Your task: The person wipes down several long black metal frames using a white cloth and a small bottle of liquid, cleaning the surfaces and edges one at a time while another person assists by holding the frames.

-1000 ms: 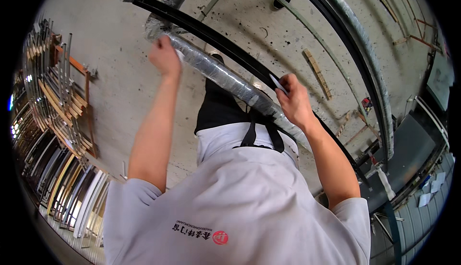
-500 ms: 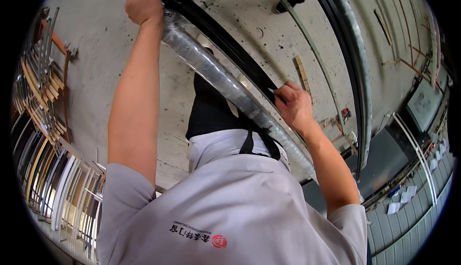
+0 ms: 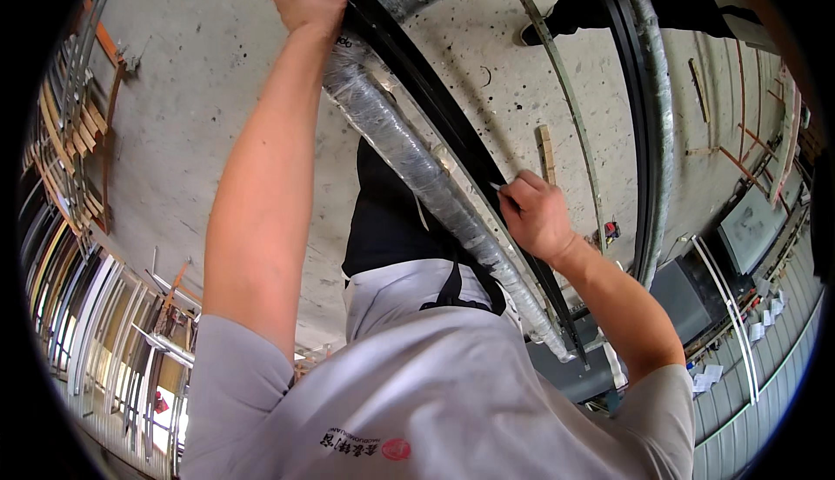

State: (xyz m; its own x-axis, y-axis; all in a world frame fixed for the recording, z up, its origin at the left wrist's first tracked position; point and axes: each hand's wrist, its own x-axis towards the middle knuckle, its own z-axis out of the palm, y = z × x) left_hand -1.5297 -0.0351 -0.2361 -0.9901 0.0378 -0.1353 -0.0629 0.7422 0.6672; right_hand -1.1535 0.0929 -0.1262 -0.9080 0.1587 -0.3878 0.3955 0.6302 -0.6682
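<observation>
A long black profile bar (image 3: 428,89) runs slantwise from the upper middle toward my right side. My left hand (image 3: 311,0) is closed around its far end. Farther down the bar, my right hand (image 3: 537,215) has its fingers pinched at the bar's edge. A small pale tip shows at those fingers, but I cannot make out what it belongs to. Beside the bar, nearer my body, lies a thick film-wrapped profile (image 3: 409,158), roughly parallel to it.
Another black profile (image 3: 639,132) with wrapped film stands to the right, and a thin greenish strip (image 3: 565,80) lies between. A co-worker's dark-clothed leg (image 3: 583,9) is at the upper right. Racks of long profiles (image 3: 65,306) line the left. A wood piece (image 3: 546,154) lies on the floor.
In the view, both hands and the black bar have shifted right, the right hand slightly lower. The bar's near end now shows below my right forearm. More of the co-worker is visible.
</observation>
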